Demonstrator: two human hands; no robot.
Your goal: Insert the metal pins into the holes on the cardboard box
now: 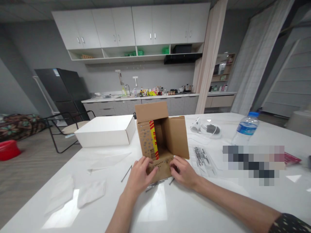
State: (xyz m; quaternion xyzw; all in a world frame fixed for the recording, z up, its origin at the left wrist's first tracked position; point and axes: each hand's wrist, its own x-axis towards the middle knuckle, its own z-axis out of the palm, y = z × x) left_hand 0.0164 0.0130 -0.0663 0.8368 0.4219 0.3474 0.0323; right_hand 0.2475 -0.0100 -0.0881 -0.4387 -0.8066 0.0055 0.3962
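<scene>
An open cardboard box (173,132) stands in front of me on the white table, its opening facing me and its flaps spread. Its lower front flap (161,171) slopes down towards me and carries a row of small holes. My left hand (141,173) grips the flap's left edge, with curled fingers and the thumb on top. At the right edge, my right hand (183,171) is closed on the same flap, fingertips partly hidden. Several thin metal rods (155,185) lie below the flap, and another thin rod (126,173) is left of my left hand.
A white box (104,131) sits at the left, near clear plastic bags (91,192). To the right lie a bag of metal pieces (202,157), a white power strip with cable (206,128) and a water bottle (246,127). A blurred-out patch (252,163) hides something at far right.
</scene>
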